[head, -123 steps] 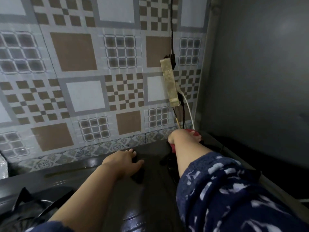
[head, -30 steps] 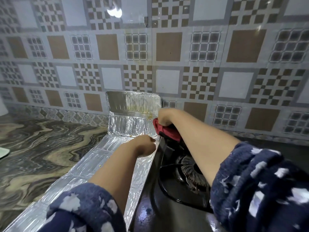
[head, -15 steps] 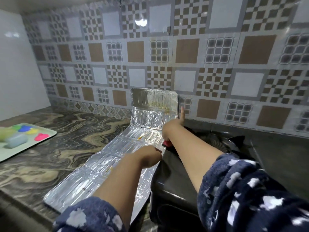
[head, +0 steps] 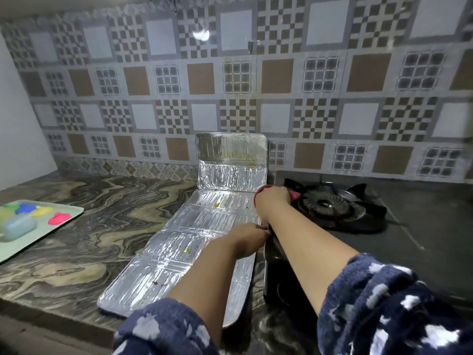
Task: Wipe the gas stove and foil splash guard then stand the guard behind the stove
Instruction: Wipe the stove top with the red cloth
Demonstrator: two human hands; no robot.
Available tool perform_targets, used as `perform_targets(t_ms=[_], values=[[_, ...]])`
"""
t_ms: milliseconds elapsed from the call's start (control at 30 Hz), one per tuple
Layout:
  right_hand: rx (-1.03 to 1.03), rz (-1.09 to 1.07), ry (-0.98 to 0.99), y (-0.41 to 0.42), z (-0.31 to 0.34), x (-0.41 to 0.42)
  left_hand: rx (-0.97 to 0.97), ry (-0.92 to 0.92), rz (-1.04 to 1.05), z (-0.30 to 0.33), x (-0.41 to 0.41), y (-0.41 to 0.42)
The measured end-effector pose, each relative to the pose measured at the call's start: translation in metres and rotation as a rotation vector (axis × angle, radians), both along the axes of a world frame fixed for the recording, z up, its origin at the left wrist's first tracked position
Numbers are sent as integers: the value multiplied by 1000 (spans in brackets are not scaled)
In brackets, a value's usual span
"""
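Gripping a red cloth (head: 294,193) in my right hand (head: 273,199) at the gas stove (head: 332,208), my left hand (head: 249,235) curls on the foil splash guard (head: 184,242) edge.

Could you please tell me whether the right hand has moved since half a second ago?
Yes. The right hand has left the upright silver foil splash guard panel and moved right toward the black gas stove burner.

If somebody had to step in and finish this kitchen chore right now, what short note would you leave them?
Right hand: grips a red cloth at the left edge of the black gas stove.
Left hand: at the stove's left edge; fingers hidden, grip unclear.
Silver foil splash guard: mostly flat on the marbled counter left of the stove, far panels propped against the tiled wall.
Done: cannot tell.
Left: yellow specks remain on the guard; wipe it, then stand it behind the stove.
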State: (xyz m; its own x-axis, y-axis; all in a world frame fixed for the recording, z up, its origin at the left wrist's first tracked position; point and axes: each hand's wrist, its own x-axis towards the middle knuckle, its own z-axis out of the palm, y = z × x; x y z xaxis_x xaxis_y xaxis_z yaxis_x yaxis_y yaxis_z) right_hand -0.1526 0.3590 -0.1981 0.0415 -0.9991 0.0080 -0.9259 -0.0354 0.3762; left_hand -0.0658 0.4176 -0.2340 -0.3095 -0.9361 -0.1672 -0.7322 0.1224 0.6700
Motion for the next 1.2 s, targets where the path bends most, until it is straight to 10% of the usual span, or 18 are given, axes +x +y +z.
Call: perform_targets(t_ms=[300,1200], values=[[26,-289,-53,12,7,21,29,42,-241,-17,19,-14],[-472,-178,-638,149,-35,-16,-203,-62,-551,-26,46,3]])
